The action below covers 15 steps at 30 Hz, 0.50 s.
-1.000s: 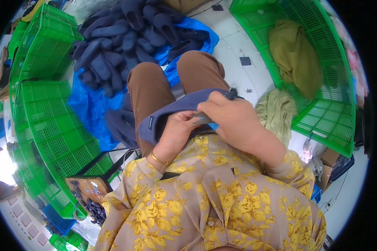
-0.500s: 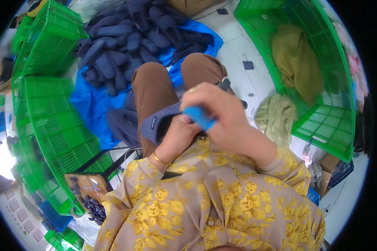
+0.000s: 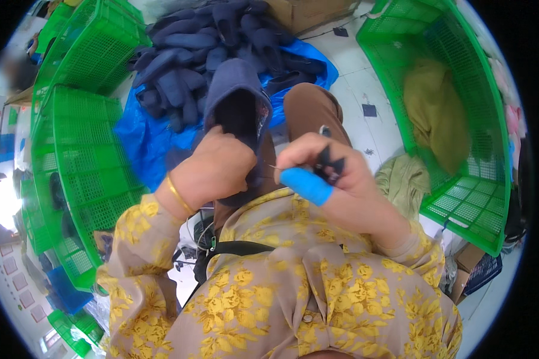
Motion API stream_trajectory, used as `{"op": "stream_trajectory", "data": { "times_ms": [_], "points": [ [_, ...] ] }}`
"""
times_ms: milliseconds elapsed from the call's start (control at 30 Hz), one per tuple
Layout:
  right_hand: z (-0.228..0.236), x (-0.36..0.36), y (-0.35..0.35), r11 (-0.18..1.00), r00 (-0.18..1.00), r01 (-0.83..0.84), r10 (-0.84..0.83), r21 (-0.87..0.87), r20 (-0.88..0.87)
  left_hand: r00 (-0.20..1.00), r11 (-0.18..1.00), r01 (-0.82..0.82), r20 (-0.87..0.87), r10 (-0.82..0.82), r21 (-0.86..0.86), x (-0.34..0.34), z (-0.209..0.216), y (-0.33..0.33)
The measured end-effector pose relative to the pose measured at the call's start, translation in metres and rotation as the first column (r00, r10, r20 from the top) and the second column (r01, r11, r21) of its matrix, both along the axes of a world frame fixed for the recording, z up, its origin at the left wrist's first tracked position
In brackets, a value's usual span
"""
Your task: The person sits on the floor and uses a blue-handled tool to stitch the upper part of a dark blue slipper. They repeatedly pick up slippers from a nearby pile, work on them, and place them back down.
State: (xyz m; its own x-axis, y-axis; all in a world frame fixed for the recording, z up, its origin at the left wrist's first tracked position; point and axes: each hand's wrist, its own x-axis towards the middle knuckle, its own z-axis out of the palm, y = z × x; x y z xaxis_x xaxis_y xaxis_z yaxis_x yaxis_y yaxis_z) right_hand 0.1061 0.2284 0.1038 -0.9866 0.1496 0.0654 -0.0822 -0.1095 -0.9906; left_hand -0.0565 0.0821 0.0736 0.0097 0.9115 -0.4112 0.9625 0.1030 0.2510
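A navy felt-like slipper is held up over my lap, toe pointing away, its dark opening facing me. My left hand, with a gold bracelet at the wrist, is closed on the slipper's near side, fingers at the opening's edge. To the right of it, apart from the slipper, my right hand is closed around a small dark tool with a metal end. Blue tape wraps its thumb. A thin needle-like sliver sticks out at its fingertips, too fine to identify surely.
Beyond my knees, a heap of navy slippers lies on a blue plastic sheet. Green plastic crates stand along the left. Another green crate at the right holds olive cloth; pale green cloth hangs beside it.
The slipper has been raised and turned, so its toe points away and its opening shows. My left hand has moved left with it. My right hand has moved right and nearer, away from the slipper.
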Motion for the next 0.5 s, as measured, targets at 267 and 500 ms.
{"op": "stream_trajectory", "data": {
  "times_ms": [267,500],
  "points": [
    [-0.034,-0.003,0.004,0.868,0.975,0.082,0.031,-0.489,0.219,0.981,0.973,-0.127,0.172,0.094,0.191,0.017,-0.020,-0.023],
    [-0.069,-0.010,-0.003,0.974,0.917,-0.154,0.079,0.164,0.392,0.809,0.705,-0.583,0.369,0.458,0.403,0.047,-0.019,-0.063]
  ]
}}
